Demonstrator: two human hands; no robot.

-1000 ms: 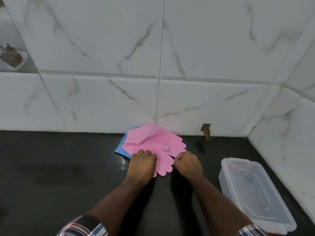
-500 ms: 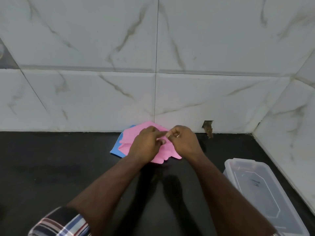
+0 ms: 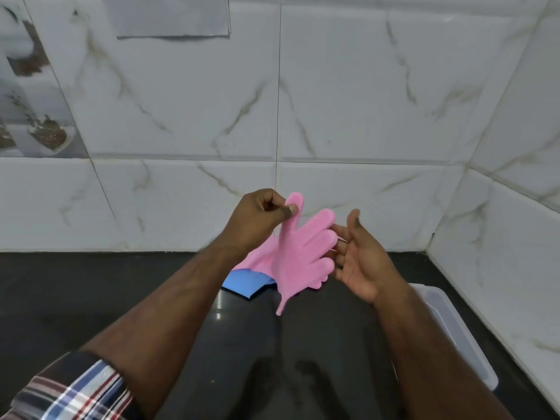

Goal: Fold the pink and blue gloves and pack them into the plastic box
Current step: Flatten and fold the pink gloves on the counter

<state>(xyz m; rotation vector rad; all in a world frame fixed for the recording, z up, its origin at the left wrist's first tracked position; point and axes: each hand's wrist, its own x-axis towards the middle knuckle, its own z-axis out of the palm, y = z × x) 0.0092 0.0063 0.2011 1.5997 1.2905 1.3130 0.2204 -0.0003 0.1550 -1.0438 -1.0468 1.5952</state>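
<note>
My left hand [image 3: 257, 216] pinches one finger of a pink glove [image 3: 303, 256] and holds it up above the black counter, so the glove hangs with its fingers spread. My right hand [image 3: 357, 259] is beside the glove on the right, palm up, fingers relaxed and touching the glove's fingertips. Below the lifted glove more pink material [image 3: 257, 259] and a blue glove [image 3: 245, 283] lie on the counter near the wall. The clear plastic box [image 3: 448, 325] stands at the right, largely hidden behind my right forearm.
The black counter [image 3: 91, 298] ends at a marble-tiled wall [image 3: 333, 116] behind and on the right, forming a corner. The box sits close to the right wall. A sheet of paper [image 3: 172, 16] hangs high on the wall.
My hands were working on the pink glove down on the counter. The left hand has lifted one pink glove by a finger, and the right hand has opened beside it.
</note>
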